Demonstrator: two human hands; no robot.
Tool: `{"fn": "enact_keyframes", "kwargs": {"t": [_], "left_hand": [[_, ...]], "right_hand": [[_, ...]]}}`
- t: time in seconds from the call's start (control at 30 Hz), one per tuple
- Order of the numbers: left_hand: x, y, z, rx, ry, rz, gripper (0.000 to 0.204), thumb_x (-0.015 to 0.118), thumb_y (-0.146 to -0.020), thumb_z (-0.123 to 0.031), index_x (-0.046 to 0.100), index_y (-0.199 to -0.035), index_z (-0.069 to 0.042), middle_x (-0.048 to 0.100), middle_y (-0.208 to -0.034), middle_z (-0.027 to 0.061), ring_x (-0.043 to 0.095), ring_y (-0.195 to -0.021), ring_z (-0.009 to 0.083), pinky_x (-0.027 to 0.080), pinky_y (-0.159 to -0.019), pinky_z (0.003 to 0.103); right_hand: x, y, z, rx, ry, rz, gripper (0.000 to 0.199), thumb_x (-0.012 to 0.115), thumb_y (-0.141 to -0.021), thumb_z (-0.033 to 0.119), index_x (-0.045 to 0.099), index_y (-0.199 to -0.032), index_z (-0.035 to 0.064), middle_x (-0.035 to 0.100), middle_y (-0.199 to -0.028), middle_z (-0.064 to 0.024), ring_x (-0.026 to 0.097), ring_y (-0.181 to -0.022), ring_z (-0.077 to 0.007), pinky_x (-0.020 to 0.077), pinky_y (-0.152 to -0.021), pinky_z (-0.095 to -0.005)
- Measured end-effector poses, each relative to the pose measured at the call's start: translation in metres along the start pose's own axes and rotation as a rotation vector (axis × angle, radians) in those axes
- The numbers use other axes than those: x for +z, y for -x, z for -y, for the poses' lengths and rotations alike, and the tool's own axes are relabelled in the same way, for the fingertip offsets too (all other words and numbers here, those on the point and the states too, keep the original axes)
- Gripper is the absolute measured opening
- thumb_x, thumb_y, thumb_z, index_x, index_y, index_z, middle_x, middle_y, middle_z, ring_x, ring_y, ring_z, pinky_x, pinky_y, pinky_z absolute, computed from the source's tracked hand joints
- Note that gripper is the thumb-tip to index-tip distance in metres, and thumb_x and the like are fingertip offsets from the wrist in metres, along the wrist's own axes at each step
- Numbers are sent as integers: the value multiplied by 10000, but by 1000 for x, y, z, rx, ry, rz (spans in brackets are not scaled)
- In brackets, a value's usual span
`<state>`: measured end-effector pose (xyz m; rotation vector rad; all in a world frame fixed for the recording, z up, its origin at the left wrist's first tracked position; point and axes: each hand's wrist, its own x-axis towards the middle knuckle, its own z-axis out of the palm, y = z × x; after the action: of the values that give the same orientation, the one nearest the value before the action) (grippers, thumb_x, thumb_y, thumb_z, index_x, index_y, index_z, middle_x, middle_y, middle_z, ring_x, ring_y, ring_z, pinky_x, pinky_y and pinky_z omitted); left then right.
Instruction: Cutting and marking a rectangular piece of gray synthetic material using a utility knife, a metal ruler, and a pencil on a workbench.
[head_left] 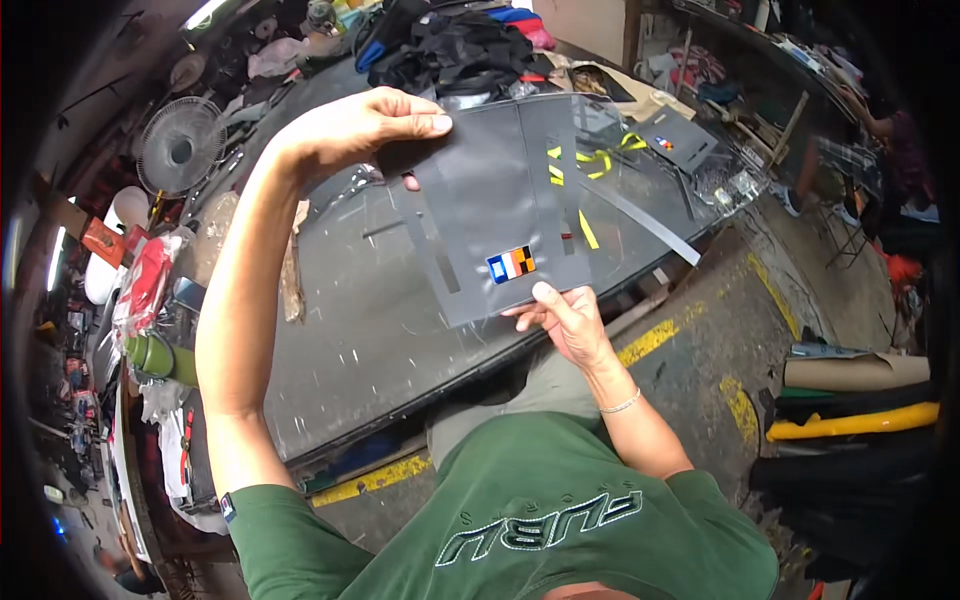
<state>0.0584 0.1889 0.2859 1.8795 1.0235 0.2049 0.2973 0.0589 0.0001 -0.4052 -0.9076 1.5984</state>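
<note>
My right hand (565, 315) and left hand (375, 125) each grip pinched on the grey fabric panel (500, 215) above the tabletop (350, 340); a loose pinch could drop it.

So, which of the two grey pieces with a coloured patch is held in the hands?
The big grey piece, pinched by the left hand and right hand. The small grey piece lies on the table.
</note>
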Motion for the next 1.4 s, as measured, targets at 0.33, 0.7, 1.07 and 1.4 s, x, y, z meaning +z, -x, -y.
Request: {"fn": "enact_keyframes", "kwargs": {"t": [0.33, 0.7, 1.07, 1.4], "left_hand": [[-26, -16, -18, 83, -91, -188, 442, 686, -990, -507, 765, -1083, -82, 697, -842, -17, 641, -690, 70, 605, -703, 277], [-32, -6, 7, 134, 23, -136, 493, 697, -987, -481, 670, -1253, -68, 751, -1150, 105, 755, -976, 182, 606, -843, 296], [-42, -19, 80, -5, 148, -223, 675, 480, -1047, -629, 596, -1418, -76, 700, -1281, 62, 679, -1161, 194, 531, -997, 340], [18, -15, 254, -250, -567, -421, 673, 743, -906, -550, 671, -1324, -26, 678, -1333, 214, 641, -1266, 353, 495, -1063, 419]], "right_hand": [[22, -12, 32, -226, 86, -155, 205, 639, -1040, 137, 706, -1056, -56, 749, -892, -144, 775, -758, -304, 661, -622, -350], [0, -14, 43, -253, 199, -198, 206, 628, -1044, 126, 695, -1026, -68, 746, -916, -165, 776, -780, -332, 664, -633, -357], [-2, -26, 46, -333, 160, -219, 188, 638, -1041, 135, 700, -1073, -40, 746, -919, -153, 777, -813, -332, 674, -649, -352], [-42, -54, 82, -383, 141, -389, 305, 651, -1039, 180, 699, -924, -98, 746, -901, -289, 777, -806, -331, 639, -701, -372]]}}
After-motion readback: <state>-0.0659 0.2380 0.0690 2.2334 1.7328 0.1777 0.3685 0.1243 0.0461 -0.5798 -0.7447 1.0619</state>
